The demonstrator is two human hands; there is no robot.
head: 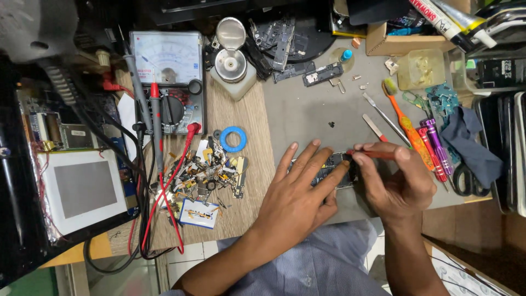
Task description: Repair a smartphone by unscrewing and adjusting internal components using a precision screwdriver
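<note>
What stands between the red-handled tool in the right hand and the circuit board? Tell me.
Nothing visible. The right hand pinches the red-handled tool, whose tip already meets the circuit board at its right end. The left hand lies flat over the board's left part, its fingers beside the tip, not across it.

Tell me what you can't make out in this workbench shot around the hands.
Head view only:
- Circuit board: mostly covered by the left hand; its parts are too small to tell.
- Red-handled tool: tip hidden behind the right hand fingers.
- Pile of small parts: pieces too small and tangled.
- Scissors: partly under the blue cloth.
</note>
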